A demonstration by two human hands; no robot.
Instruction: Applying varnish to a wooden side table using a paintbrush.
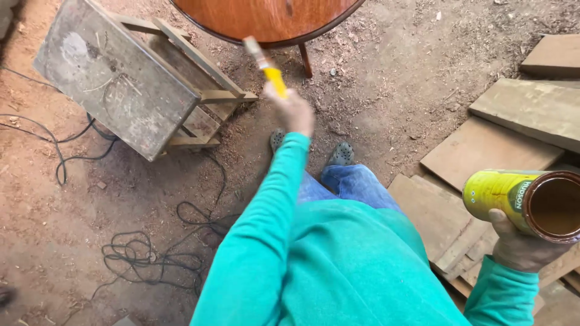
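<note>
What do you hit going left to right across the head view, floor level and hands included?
Black cable → overturned wooden bench → left hand gripping a yellow-handled brush → stacked wooden boards → right hand holding an open yellow can.

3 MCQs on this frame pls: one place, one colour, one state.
1. Where is the round table?
A. top of view, ahead of the brush
B. on the planks
C. behind the person

2. What colour is the brush handle?
A. red
B. yellow
C. black

3. What state is the can in?
A. lidded
B. crushed
C. open, tilted sideways

Key: 1 A, its edge lies past the left hand. 2 B, yellow shows above the fist. 3 C, the right hand holds it with the open mouth visible.
</note>
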